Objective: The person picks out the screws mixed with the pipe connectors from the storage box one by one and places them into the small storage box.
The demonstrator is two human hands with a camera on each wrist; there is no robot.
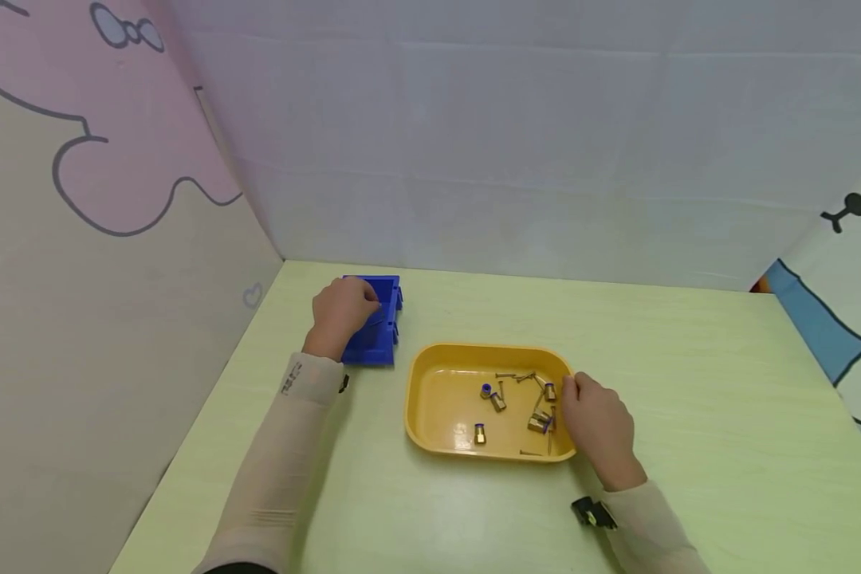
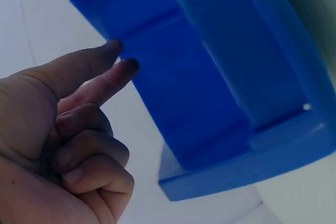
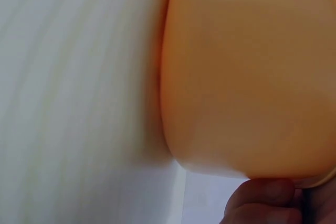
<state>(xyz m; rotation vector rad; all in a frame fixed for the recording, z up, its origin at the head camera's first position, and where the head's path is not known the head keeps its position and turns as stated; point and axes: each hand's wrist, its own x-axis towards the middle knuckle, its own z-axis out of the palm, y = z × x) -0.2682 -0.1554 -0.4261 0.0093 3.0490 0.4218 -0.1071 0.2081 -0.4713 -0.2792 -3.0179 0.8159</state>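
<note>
My left hand (image 1: 342, 311) is over the left side of a blue bin (image 1: 382, 355). In the left wrist view, the thumb and index finger of that hand (image 2: 68, 124) reach to the edge of the bin (image 2: 220, 30) with nothing visible between them; the other fingers are curled. A small thin piece (image 1: 378, 323) lies inside the bin. With my right hand (image 1: 601, 426) I grip the right rim of a yellow tray (image 1: 438, 399), which holds several brass fittings (image 1: 480, 434) and thin screws (image 1: 531, 454). The right wrist view has fingers (image 3: 262, 200) against the tray's outer wall (image 3: 252, 77).
Both containers stand on a pale green table (image 1: 689, 359), the blue bin behind and to the left of the yellow tray. A white cloth wall (image 1: 531, 159) rises behind the table, and printed panels stand at the left (image 1: 136, 239) and right.
</note>
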